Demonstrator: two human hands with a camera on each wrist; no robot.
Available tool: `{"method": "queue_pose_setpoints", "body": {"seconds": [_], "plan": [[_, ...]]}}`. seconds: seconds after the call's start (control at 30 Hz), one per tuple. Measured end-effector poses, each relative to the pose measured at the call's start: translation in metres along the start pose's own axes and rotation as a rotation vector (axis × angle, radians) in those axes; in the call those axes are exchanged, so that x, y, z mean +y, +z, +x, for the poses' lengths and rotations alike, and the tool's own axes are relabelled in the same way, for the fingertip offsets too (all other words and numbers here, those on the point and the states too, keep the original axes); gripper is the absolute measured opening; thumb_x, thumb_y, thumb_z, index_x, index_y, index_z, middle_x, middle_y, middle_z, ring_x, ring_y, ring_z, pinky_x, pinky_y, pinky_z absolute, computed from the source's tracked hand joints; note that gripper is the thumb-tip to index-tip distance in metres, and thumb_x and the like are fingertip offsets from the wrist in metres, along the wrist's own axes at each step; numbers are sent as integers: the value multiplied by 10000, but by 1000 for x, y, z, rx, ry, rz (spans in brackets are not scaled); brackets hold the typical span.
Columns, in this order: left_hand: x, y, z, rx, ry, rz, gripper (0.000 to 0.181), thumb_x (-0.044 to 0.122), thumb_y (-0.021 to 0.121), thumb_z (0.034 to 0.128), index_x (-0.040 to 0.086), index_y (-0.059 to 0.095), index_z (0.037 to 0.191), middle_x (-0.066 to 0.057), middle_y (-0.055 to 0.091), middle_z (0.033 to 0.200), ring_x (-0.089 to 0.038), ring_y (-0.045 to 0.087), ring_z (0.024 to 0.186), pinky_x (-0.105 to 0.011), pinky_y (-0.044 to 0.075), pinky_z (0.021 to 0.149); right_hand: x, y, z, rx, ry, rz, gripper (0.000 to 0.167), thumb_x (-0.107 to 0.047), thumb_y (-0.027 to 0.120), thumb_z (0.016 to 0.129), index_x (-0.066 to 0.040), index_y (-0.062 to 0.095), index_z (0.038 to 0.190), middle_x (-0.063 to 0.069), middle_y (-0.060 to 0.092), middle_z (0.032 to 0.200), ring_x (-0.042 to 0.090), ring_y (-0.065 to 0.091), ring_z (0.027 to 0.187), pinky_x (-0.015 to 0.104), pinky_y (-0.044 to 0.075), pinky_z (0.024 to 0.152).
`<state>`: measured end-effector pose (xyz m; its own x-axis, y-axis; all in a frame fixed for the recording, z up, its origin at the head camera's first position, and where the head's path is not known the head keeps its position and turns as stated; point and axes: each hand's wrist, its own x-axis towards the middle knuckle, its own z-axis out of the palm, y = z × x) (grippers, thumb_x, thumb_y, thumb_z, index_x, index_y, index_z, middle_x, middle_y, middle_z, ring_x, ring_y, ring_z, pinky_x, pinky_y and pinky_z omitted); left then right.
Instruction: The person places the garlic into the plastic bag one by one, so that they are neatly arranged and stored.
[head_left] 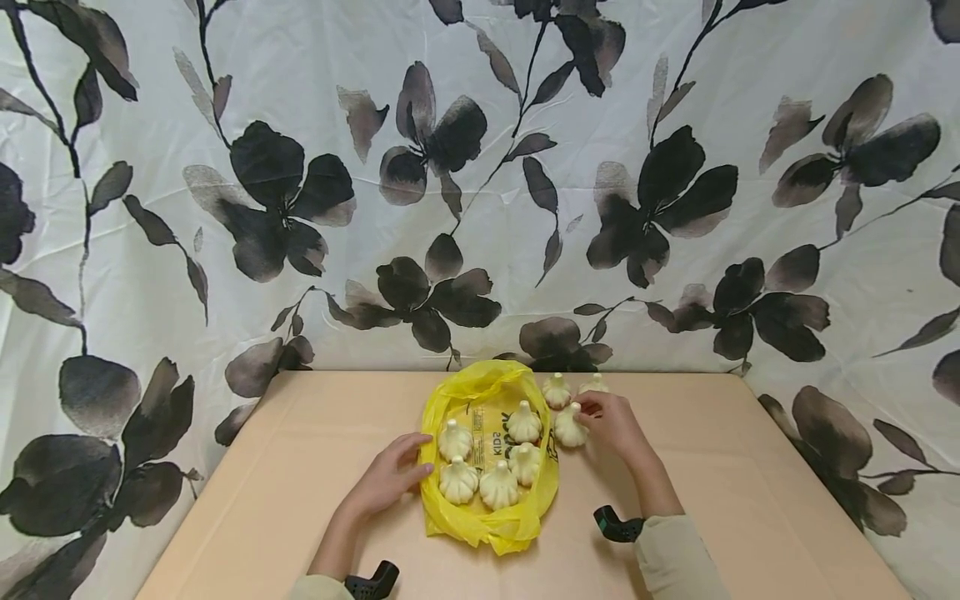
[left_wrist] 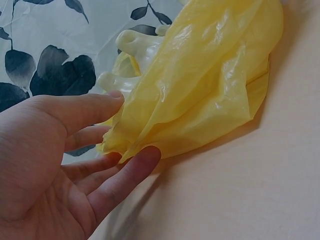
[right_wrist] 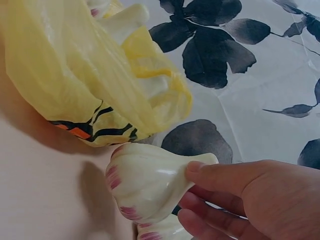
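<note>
An opened yellow plastic bag (head_left: 543, 500) lies on the table with several pale garlic bulbs (head_left: 498, 486) in it. Along its left side rests my left hand (head_left: 390, 473), fingers mostly straight and tips against the plastic; in the left wrist view its thumb and fingers stand apart at the yellow bag (left_wrist: 210, 90). Just right of the bag, my right hand (head_left: 611, 425) pinches a garlic bulb (head_left: 570, 426) by its stem. The right wrist view shows this bulb (right_wrist: 145, 182), glossy with pink streaks, tilted with its stem between thumb and fingers.
Two more garlic bulbs, one at the bag's upper right (head_left: 557, 390) and one (head_left: 595, 383) behind the right hand, sit near the table's back edge. A floral cloth (head_left: 525, 208) hangs behind the light brown table (head_left: 750, 500). Each wrist wears a black device.
</note>
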<state>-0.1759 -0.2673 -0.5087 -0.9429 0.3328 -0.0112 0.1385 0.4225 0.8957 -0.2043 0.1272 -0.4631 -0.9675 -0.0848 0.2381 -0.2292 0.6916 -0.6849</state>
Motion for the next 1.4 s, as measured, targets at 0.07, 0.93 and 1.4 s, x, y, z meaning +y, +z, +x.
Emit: {"method": "queue_pose_setpoints", "body": {"seconds": [0.07, 0.93, 1.4], "plan": [[-1, 0, 0, 2, -2, -1, 478, 287, 677, 904, 172, 540, 1347, -99, 423, 1492, -380, 451, 1344, -530, 399, 1082, -2, -2, 0, 4, -6, -1, 213, -10, 728, 818, 2, 707, 1029, 123, 716, 910, 241, 678, 820, 383, 578, 743], [0, 5, 10, 31, -14, -4, 499, 289, 674, 907, 156, 527, 1365, -109, 412, 1500, -386, 439, 1351, -530, 399, 1083, -34, -19, 12, 29, -80, 50, 232, -61, 736, 833, -36, 708, 1062, 110, 719, 974, 230, 676, 872, 371, 596, 761], [-1, 10, 14, 51, -14, -16, 474, 266, 682, 901, 181, 542, 1346, -94, 426, 1495, -382, 457, 1337, -531, 413, 1069, -49, -14, 23, 8, -141, 87, 224, -97, 732, 844, -41, 708, 1059, 101, 718, 976, 227, 676, 880, 356, 597, 761]]}}
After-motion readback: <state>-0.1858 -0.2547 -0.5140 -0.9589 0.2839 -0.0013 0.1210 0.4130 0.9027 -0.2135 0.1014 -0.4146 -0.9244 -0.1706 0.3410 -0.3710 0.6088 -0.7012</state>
